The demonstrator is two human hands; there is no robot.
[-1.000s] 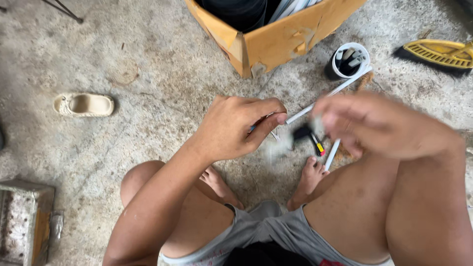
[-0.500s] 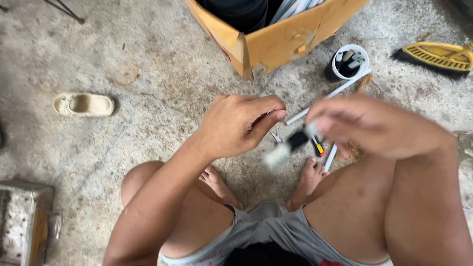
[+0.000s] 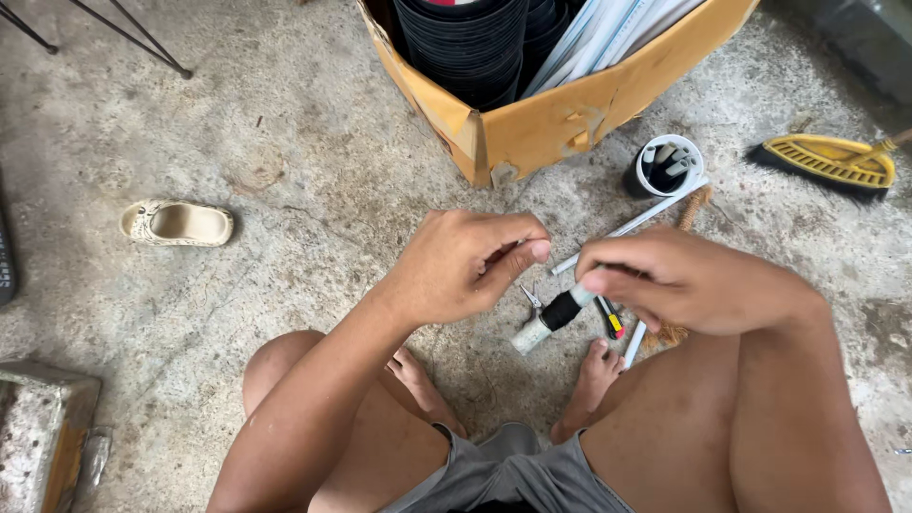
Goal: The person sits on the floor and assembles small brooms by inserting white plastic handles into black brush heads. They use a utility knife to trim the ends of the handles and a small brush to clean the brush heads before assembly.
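My right hand [image 3: 684, 280] grips a short white pipe piece [image 3: 549, 318] with a black band around its middle; the piece points down and to the left. My left hand [image 3: 465, 261] is closed just left of it, thumb and fingers pinched together near the pipe's upper end; what it pinches is hidden. Below the hands, pliers with red and yellow handles [image 3: 608, 318] lie on the concrete floor [image 3: 285, 190], next to a long thin white tube [image 3: 632, 223]. My bare feet rest under the hands.
A cardboard box [image 3: 570, 114] holding stacked black pots and white tubes stands ahead. A white cup of short pipe pieces [image 3: 668, 164] sits right of it. A yellow brush [image 3: 831, 161] lies far right, a sandal [image 3: 178, 223] left, a rusty block [image 3: 38, 432] lower left.
My right hand has steadied after moving fast and now holds the pipe piece clearly. The left hand has stayed almost in place, fingers pinched.
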